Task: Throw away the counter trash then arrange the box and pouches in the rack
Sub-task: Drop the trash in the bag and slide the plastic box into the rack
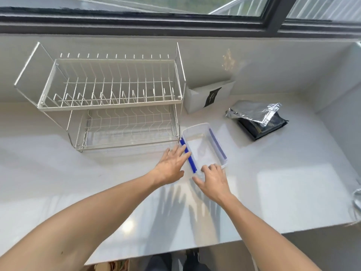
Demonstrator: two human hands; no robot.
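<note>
A clear plastic box [201,147] with blue side clips lies on the white counter, just right of the rack's lower shelf. My left hand [172,165] is spread flat, its fingertips touching the box's left blue clip. My right hand [214,179] rests with curled fingers on the box's near end. A white two-tier wire rack [109,98] stands at the back left with nothing on its shelves. A white pouch [207,96] with a black label leans against the wall beside the rack. A silver foil pouch [256,112] lies on top of a black pouch [267,128] further right.
The white counter [293,182] ends in a front edge near me and a wall on the right. A crumpled silver piece [357,200] shows at the right edge of the frame. A dark window frame [175,22] runs along the back.
</note>
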